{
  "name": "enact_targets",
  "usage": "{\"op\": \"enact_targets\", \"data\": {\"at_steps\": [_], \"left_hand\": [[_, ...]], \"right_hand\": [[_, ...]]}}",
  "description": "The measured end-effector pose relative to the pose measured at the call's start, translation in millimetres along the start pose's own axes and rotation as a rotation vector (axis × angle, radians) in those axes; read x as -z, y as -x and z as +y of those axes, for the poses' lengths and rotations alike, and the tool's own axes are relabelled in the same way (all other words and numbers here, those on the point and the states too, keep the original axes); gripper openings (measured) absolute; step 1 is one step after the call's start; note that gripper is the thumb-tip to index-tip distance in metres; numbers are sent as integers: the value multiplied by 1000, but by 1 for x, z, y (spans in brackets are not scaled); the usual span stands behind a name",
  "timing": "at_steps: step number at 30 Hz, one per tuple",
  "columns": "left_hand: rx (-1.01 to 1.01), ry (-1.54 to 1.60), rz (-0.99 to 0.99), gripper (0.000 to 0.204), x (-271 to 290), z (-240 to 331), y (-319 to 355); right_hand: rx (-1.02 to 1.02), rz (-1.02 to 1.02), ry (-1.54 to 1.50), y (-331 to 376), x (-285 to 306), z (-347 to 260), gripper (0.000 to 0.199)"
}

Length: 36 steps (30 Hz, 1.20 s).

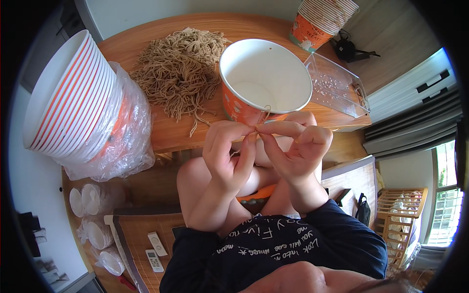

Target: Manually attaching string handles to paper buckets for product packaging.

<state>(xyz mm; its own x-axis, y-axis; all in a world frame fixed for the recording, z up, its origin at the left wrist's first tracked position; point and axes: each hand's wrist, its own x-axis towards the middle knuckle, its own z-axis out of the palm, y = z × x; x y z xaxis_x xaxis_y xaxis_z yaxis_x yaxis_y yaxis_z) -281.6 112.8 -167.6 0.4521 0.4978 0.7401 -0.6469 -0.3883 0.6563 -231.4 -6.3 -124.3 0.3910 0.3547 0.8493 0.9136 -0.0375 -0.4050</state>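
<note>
White inside and orange outside, a paper bucket [266, 63] stands on the wooden worktop [171, 132], near its front edge, its mouth tipped toward the person. A thin tan cord [267, 113] shows at the bucket's front rim, just beyond the fingers. The left hand [224, 151] and the right hand [300, 146] meet in front of the bucket, above the person's lap. Each grip is closed, thumb against finger, pinching the cord; the fingertips touch or nearly touch, and the bit between them is too small to make out clearly.

Left of the bucket lies a loose heap of tan string [181, 68], a few strands trailing toward the worktop's front edge. Farther left, a tall stack of white buckets [73, 107] leans in a clear plastic bag [128, 146]. Right of the bucket sits a clear tray [337, 88] scattered with small white bits. Behind the tray stands another stack of buckets [317, 29], orange near the bottom, with a black object [349, 49] beside it.
</note>
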Motion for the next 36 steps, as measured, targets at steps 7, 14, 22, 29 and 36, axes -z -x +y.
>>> {"op": "enact_targets", "data": {"at_steps": [7,14,22,29,36], "left_hand": [[-119,-116,44,24,-1,-1,-1],[-182,-182,34,25,0,-1,-3],[361,334,-37,6,0,2,9],[449,455,-37,5,1,4,10],[172,96,6,7,-1,3,4]], "right_hand": [[1,-67,203,-2,4,-6,56],[43,33,191,3,-1,0,55],[-6,-98,270,-2,5,-8,54],[30,-43,261,4,3,0,36],[35,-3,213,2,0,1,41]]}}
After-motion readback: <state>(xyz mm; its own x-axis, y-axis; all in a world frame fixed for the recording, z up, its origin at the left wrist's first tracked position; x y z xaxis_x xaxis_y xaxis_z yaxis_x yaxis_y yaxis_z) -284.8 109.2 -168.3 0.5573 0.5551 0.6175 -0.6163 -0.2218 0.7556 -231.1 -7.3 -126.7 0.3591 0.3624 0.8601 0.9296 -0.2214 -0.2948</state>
